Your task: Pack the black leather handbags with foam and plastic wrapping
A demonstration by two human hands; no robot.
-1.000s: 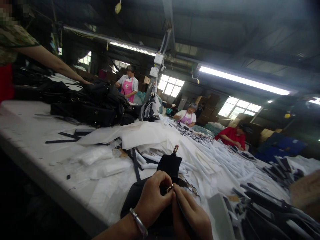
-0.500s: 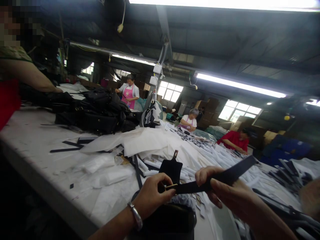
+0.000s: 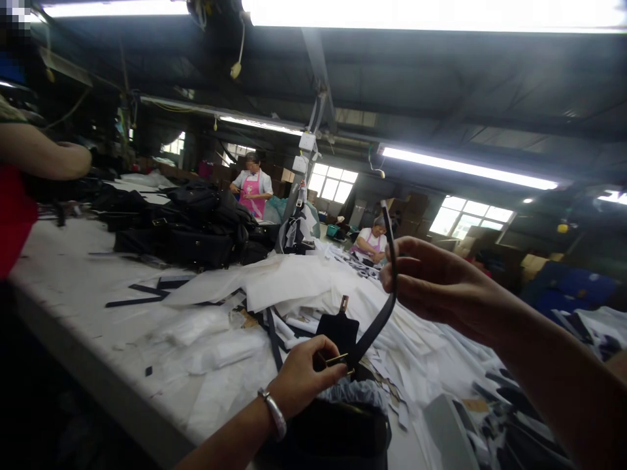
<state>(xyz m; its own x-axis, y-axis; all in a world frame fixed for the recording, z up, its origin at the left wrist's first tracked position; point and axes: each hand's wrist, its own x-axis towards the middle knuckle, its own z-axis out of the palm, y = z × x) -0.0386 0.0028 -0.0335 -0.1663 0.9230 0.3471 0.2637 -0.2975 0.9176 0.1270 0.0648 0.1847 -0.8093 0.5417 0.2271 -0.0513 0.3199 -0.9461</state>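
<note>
My left hand (image 3: 306,371), with a silver bangle at the wrist, pinches a gold-coloured metal buckle (image 3: 341,360) at the lower end of a black strap (image 3: 375,329). Higher up and to the right, my right hand (image 3: 434,281) has its fingers closed on the strap, which runs upward in a curve with its free end above the fingers. Below both hands sits a black bag (image 3: 343,434) with clear plastic (image 3: 360,391) showing at its opening. Behind the buckle stands a black flap (image 3: 337,333) with a metal clasp (image 3: 344,304) at its tip.
White sheets (image 3: 289,277) and many pale strips cover the table's middle. Black bags (image 3: 191,228) lie heaped at the back left, beside another person's arm (image 3: 44,150). Dark strips (image 3: 137,300) lie on the left. A grey box (image 3: 448,431) stands at the lower right.
My right hand has moved up, drawing the strap from nearly level to a steep upward curve. My left hand stays at the buckle. The person at the left has drawn their arm back.
</note>
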